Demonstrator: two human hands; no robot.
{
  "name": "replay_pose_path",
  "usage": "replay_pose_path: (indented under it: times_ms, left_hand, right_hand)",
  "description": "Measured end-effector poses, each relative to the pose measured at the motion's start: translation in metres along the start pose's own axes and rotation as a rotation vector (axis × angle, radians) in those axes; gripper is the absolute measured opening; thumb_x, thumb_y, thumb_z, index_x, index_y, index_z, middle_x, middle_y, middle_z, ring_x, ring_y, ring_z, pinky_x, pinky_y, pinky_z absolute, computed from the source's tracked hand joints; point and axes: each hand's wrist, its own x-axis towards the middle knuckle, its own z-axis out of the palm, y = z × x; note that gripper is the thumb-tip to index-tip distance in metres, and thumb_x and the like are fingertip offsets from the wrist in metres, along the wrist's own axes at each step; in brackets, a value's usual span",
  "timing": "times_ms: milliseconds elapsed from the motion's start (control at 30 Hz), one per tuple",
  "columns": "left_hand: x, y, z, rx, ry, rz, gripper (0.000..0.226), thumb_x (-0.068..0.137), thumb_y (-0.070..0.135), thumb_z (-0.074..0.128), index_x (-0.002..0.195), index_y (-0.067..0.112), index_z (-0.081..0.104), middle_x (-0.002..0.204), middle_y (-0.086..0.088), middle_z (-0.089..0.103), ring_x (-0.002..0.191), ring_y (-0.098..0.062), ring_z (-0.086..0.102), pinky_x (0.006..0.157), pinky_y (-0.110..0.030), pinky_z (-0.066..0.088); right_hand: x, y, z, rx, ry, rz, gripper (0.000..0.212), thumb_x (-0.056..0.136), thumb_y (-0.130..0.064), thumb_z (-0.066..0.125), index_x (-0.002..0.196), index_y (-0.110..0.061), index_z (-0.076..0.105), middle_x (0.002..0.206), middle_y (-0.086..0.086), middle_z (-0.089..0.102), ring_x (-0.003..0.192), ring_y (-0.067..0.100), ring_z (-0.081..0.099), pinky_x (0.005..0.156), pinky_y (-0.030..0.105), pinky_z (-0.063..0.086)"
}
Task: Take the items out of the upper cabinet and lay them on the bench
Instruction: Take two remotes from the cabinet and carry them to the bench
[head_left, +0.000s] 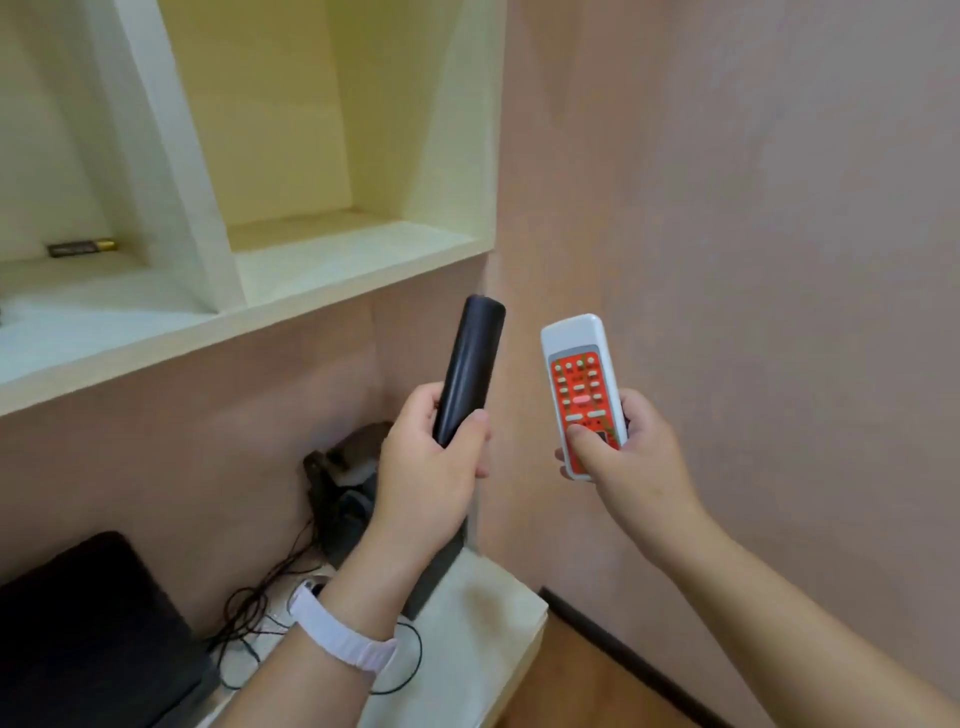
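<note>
My left hand (431, 462) grips the lower end of a black remote (472, 358), which points up, its back toward me. A white remote with an orange button panel (579, 384) is held upright in my right hand (623, 457), thumb lying on its lower buttons. Both remotes hang in the air below the cream upper cabinet (332, 270), in front of the pink wall. The cabinet's right compartment shows bare. In its left compartment lies a black and gold battery (80, 248). The pale bench top (478, 613) lies below my hands.
Tangled black cables (260, 603) and a dark device (337, 483) sit on the bench against the wall. A large black object (88, 623) fills the lower left. A wooden floor (587, 680) and dark skirting run along the right wall. A white watch band wraps my left wrist.
</note>
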Motion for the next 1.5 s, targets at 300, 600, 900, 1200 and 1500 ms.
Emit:
replay_pose_path:
  times_ms: [300, 600, 900, 1200, 1500]
  left_hand:
    - [-0.058, 0.016, 0.105, -0.132, -0.331, -0.043, 0.008, 0.092, 0.016, 0.060, 0.094, 0.023, 0.056, 0.081, -0.011, 0.066, 0.054, -0.013, 0.057, 0.053, -0.031, 0.050]
    - [-0.175, 0.067, 0.213, -0.143, -0.591, -0.030, 0.008, 0.090, 0.015, 0.059, 0.096, 0.019, 0.057, 0.079, -0.006, 0.065, 0.054, -0.015, 0.056, 0.055, -0.031, 0.049]
    - [-0.366, 0.127, 0.326, -0.210, -0.886, -0.009, 0.012, 0.092, 0.013, 0.059, 0.094, 0.024, 0.057, 0.082, -0.009, 0.066, 0.060, -0.013, 0.058, 0.060, -0.029, 0.051]
    - [-0.526, 0.163, 0.396, -0.216, -1.226, 0.007, 0.009, 0.093, 0.014, 0.058, 0.100, 0.020, 0.057, 0.080, -0.005, 0.066, 0.058, -0.013, 0.057, 0.055, -0.028, 0.047]
    - [-0.619, 0.182, 0.456, -0.212, -1.524, 0.033, 0.008, 0.092, 0.017, 0.059, 0.094, 0.025, 0.056, 0.082, -0.007, 0.067, 0.061, -0.016, 0.056, 0.062, -0.037, 0.048]
  right_hand:
    - [-0.081, 0.022, -0.107, -0.086, 0.307, 0.138, 0.021, 0.088, -0.015, 0.065, 0.095, -0.032, 0.055, 0.091, -0.001, 0.067, 0.078, 0.018, 0.071, 0.071, 0.042, 0.062]
    - [-0.202, 0.039, -0.234, -0.045, 0.560, 0.220, 0.018, 0.088, -0.010, 0.062, 0.091, -0.027, 0.056, 0.089, 0.005, 0.066, 0.079, 0.026, 0.071, 0.067, 0.043, 0.062]
    - [-0.389, 0.062, -0.382, -0.070, 0.832, 0.351, 0.020, 0.088, -0.020, 0.064, 0.096, -0.036, 0.053, 0.095, 0.000, 0.065, 0.087, 0.020, 0.069, 0.076, 0.044, 0.061]
    - [-0.552, 0.068, -0.468, -0.115, 1.133, 0.519, 0.023, 0.088, -0.023, 0.064, 0.108, -0.023, 0.054, 0.095, 0.000, 0.063, 0.086, 0.019, 0.067, 0.075, 0.045, 0.061]
    - [-0.642, 0.076, -0.509, -0.125, 1.436, 0.651, 0.014, 0.086, -0.022, 0.064, 0.097, -0.024, 0.055, 0.090, 0.004, 0.065, 0.083, 0.023, 0.068, 0.065, 0.036, 0.059]
